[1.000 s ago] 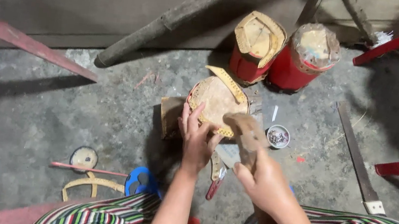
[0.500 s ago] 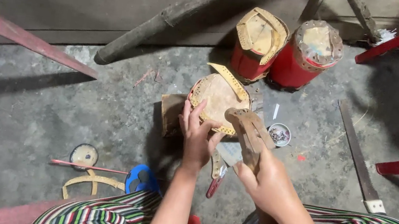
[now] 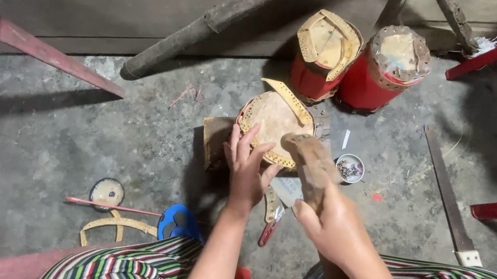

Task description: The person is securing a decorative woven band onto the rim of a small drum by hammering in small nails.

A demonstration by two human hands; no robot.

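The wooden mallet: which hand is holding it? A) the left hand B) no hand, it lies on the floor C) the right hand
C: the right hand grips the wooden mallet over the round drum skin, while the left hand presses on the skin.

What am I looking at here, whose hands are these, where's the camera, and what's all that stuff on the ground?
One camera, worn on a person's head, looks down at their own bare hands. The left hand presses on a round tan drum-like piece resting on a wooden block. The right hand grips a wooden mallet. On the concrete floor stand two red drums, with a small tin of nails and a saw nearby.
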